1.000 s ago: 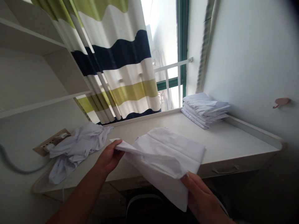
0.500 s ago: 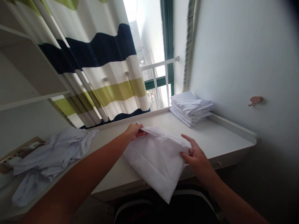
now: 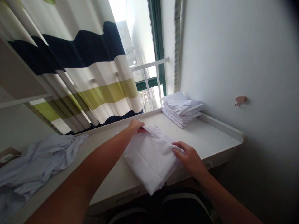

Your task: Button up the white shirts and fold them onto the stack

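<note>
Bare desk (image 3: 210, 137) between cloth (image 3: 149, 158) and folded stack (image 3: 182, 109).

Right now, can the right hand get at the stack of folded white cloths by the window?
Probably yes: the right hand rests on the white cloth being folded, and the bare white desk between it and the stack of folded white cloths holds nothing.

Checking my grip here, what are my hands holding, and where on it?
A white cloth: left hand pinches its far corner, right hand grips its right edge.
</note>
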Demonstrator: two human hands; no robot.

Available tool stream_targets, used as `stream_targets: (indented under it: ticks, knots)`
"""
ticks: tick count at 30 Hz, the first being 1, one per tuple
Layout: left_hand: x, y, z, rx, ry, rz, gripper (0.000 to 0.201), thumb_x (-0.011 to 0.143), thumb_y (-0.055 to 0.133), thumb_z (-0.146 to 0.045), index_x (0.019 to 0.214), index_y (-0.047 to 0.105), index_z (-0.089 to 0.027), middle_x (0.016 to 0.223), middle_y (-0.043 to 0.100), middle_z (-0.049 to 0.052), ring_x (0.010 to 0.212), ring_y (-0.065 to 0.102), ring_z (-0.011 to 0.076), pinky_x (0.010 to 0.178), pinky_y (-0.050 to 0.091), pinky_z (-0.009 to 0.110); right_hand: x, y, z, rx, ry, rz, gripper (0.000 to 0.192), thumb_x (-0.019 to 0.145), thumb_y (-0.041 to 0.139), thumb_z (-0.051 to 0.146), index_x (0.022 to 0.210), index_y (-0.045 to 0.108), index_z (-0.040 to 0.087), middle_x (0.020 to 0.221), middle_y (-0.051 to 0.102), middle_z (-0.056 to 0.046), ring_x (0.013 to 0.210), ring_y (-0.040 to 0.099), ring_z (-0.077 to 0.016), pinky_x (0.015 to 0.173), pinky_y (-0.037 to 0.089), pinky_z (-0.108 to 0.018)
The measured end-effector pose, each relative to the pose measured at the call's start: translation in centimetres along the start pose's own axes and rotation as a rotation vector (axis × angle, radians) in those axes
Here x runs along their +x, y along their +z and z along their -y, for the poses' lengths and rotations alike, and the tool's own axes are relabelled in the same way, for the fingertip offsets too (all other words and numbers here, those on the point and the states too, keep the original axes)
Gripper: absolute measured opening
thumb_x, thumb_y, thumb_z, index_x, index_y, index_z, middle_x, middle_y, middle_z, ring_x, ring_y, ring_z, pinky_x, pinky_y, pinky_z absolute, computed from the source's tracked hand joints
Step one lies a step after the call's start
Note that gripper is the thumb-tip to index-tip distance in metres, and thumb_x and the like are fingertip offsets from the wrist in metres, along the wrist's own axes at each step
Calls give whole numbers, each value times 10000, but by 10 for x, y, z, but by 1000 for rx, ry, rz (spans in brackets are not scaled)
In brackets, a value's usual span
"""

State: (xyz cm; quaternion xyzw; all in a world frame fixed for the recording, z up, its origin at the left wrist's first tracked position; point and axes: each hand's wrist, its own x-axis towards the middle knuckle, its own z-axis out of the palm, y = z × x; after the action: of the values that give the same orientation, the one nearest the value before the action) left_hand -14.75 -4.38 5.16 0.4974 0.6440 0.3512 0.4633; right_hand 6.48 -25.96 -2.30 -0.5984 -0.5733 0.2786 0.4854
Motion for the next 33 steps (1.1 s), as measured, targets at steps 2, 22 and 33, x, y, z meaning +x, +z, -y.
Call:
stream_targets:
  ticks: [2, 22, 33]
  knots:
    - [3, 6, -4, 32, -1, -1, 84, 832, 668, -68, 867, 593, -55, 691, 622, 47, 610, 678, 165, 604, 600, 282, 5, -2, -2, -100, -11, -64, 309, 833, 533, 369, 1049, 693, 217, 964, 684, -62, 949, 622, -258, 869, 454, -379]
    - [42, 80, -20, 349, 203, -24, 565, 725, 715, -124, 1209, 438, -214, 1105, 609, 116, 615, 693, 193, 504, 576, 293, 9, -7, -23, -144, -111, -191, 389, 825, 474, 200, 1192, 600, 208, 973, 632, -66, 919, 612, -224, 839, 476, -340]
    - [55, 102, -18, 409, 246, 26, 557, 830, 668, -239, 1297, 364, -220, 1008, 660, 105, 574, 688, 176, 512, 562, 274, 16, -9, -32, -182, -187, -228, 276, 802, 471, 96, 980, 673, 158, 948, 644, -75, 904, 615, -215, 861, 502, -343]
